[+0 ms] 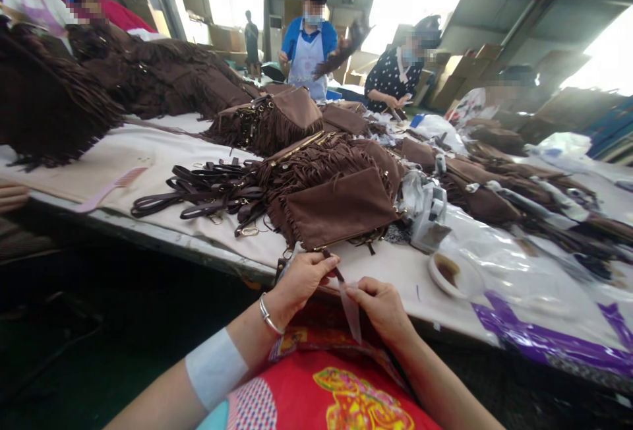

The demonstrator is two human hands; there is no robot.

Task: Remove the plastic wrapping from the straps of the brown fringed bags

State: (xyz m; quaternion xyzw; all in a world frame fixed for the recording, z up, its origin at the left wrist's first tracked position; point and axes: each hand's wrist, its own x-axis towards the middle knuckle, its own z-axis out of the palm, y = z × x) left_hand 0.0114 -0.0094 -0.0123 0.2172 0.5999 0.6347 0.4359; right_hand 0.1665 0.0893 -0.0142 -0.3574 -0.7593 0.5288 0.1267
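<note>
At the table's near edge, my left hand (305,279) is closed on a short dark brown strap (335,268). Thumb and finger of my right hand (380,303) pinch a thin translucent white strip (351,319) at the strap's lower end, and the strip hangs down. Whether strip and strap are joined I cannot tell. Just beyond my hands lies a flat brown zipped pouch (341,209) with a fringed side. Behind it are piled fringed brown bags (326,156). Loose dark straps (202,189) with gold clips lie to the left of the pouch.
A white dish (457,291) with brown residue stands right of my hands, beside clear plastic wrapping (514,272) and purple tape (548,337). A pink comb (116,186) lies on the table at left. Large heaps of fringed brown pieces (163,70) stand farther back. Several co-workers are around the table.
</note>
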